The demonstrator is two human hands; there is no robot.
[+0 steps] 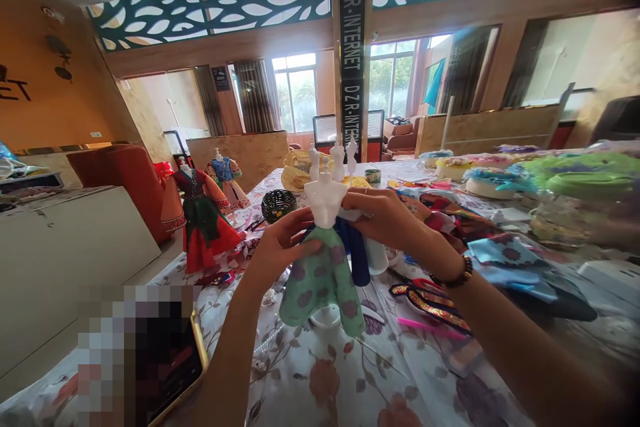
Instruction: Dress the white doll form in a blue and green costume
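A small white dress-form mannequin (326, 203) stands upright on the table in front of me. It wears a green skirt with purple dots (320, 280), split at the front. My left hand (286, 243) is closed at the skirt's waist, thumb on the cloth and fingers behind. Beside the mannequin's other side, my right hand (375, 212) is pinched shut at about chest height; what its fingertips hold is hidden. Dark blue cloth (359, 257) hangs below that hand, behind the skirt. The mannequin's white base (326, 315) shows under the hem.
Dressed mannequins in a red-green outfit (193, 213) and a patterned dress (227, 180) stand left. A black woven basket (279, 205) and bare white mannequins (338, 160) are behind. Right lie sequined trim (430, 303), folded blue fabric (515, 280) and tubs. A phone (200, 340) is front left.
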